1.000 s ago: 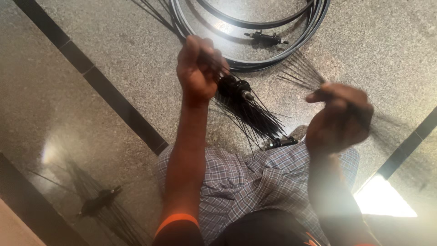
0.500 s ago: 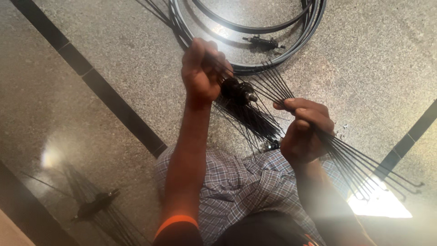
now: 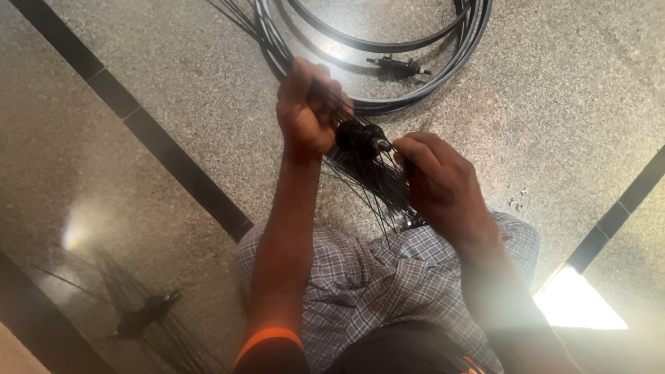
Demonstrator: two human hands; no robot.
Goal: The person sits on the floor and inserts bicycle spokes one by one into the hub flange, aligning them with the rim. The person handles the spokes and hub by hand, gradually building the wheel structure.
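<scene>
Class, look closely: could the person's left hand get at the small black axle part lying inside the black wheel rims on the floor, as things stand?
Probably not at once: the left hand is closed on the black hub with thin spokes. The small black axle part lies uncovered inside the black wheel rims, just beyond.

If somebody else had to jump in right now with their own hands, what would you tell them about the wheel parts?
Left hand: fingers closed around the black hub, held up over the floor.
Right hand: fingers pinching the bundle of thin black spokes that hang from the hub toward the checked shirt.
On the speckled floor beyond the hands lie stacked black rims, with a loose axle inside them. A second hub with spokes lies at lower left.
Done: many spokes already sit in the held hub.
Left: none reach a rim; the rims lie untouched.
</scene>
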